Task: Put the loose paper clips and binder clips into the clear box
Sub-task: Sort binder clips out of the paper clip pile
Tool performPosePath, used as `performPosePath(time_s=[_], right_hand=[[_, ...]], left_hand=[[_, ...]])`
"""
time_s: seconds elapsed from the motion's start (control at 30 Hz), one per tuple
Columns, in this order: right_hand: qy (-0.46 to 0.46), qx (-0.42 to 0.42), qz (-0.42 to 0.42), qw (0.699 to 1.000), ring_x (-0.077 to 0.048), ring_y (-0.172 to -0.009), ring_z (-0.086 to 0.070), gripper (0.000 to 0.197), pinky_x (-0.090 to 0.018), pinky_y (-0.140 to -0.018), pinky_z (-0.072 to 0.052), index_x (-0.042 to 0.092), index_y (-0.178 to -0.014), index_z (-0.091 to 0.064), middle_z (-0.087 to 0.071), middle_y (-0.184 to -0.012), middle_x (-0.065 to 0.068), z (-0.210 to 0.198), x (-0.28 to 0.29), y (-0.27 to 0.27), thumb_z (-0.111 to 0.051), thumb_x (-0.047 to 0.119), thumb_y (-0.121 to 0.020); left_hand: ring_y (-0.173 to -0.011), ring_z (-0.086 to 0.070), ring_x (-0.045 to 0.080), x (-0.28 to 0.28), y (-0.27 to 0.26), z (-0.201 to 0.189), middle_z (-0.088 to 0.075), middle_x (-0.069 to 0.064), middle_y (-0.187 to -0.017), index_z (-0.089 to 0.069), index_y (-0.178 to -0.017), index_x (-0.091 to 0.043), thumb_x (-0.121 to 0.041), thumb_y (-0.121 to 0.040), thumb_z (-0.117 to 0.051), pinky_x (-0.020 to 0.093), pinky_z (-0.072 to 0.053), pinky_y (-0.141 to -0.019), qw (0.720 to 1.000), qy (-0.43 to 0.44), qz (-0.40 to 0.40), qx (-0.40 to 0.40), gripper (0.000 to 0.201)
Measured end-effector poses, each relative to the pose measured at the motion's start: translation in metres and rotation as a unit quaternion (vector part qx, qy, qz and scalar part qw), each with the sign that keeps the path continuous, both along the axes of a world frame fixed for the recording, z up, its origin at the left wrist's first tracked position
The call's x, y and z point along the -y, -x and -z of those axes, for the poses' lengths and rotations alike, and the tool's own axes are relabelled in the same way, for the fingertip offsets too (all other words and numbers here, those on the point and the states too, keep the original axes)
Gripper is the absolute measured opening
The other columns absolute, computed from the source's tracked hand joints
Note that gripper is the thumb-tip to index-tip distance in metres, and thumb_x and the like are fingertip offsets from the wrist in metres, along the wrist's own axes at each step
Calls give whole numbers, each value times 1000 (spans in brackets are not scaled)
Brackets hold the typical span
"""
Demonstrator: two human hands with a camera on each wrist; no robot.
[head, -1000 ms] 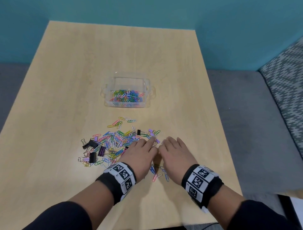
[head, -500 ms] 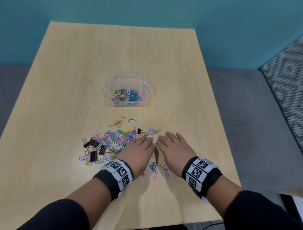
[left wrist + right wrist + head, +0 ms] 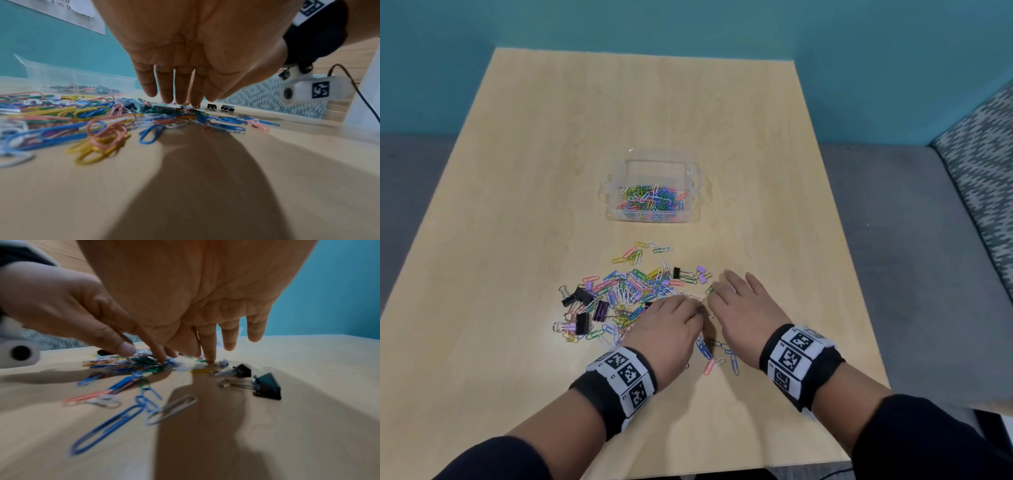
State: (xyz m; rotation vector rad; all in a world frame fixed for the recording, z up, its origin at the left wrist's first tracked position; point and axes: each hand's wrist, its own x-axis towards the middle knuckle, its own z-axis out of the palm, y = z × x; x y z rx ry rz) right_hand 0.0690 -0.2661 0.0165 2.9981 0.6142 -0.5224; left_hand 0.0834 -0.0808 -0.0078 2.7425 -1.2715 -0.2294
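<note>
The clips (image 3: 626, 294) lie heaped on the table (image 3: 517, 171) just near of the box (image 3: 654, 195), which already holds some. Gathering seems in hand; next, scoop a bunch and carry it over. The left hand (image 3: 667, 325) and right hand (image 3: 739, 308), fingers extended, fingertips on the heap's right edge, pinch nothing.
</note>
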Motion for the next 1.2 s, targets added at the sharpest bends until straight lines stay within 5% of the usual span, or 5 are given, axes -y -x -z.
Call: performPosePath(time_s=[0.13, 0.33, 0.63, 0.97, 1.2], right_hand=[[-29, 14, -33, 999, -34, -133, -39, 43, -52, -109, -28, 12, -118, -54, -55, -131, -9, 3, -5, 23, -47, 17, -76], [-21, 3, -5, 1000, -38, -133, -38, 61, -56, -110, -26, 0, -136, -43, -44, -141, -23, 17, -19, 51, -41, 21, -79], [-105, 16, 68, 992, -27, -129, -47, 66, -41, -106, -38, 3, -134, -49, -49, -139, -15, 13, -29, 72, -32, 17, -71], [-134, 15, 26, 991, -33, -137, -35, 63, -43, -111, -30, -1, -140, -37, -39, -146, -20, 13, -58, 20, -40, 13, -78], [-99, -4, -13, 995, -37, -131, -37, 54, -44, -110, -31, -1, -132, -41, -40, -139, -24, 19, -83, -23, -41, 14, -80]], left_hand=[[-116, -52, 30, -5, -2, 2, -58, 11, -124, -63, -109, -11, -20, -77, -39, 42, -45, -95, 1000, -24, -17, -7, 40], [-123, -50, 34, 5, -16, 6, -53, 20, -132, -58, -118, -7, -25, -81, -29, 47, -38, -104, 998, -55, -35, -11, 50], [-120, -53, 29, -16, 5, 9, -58, 11, -129, -60, -120, -11, -23, -77, -33, 45, -39, -103, 1000, -16, 13, -15, 52], [-133, -35, 35, -54, 9, 10, -39, 18, -144, -44, -134, -7, -24, -86, -34, 49, -35, -106, 989, -12, -144, -39, 52], [-131, -38, 35, -66, 15, 7, -44, 18, -140, -46, -133, -4, -23, -87, -33, 47, -33, -107, 988, -8, -147, -36, 51]])
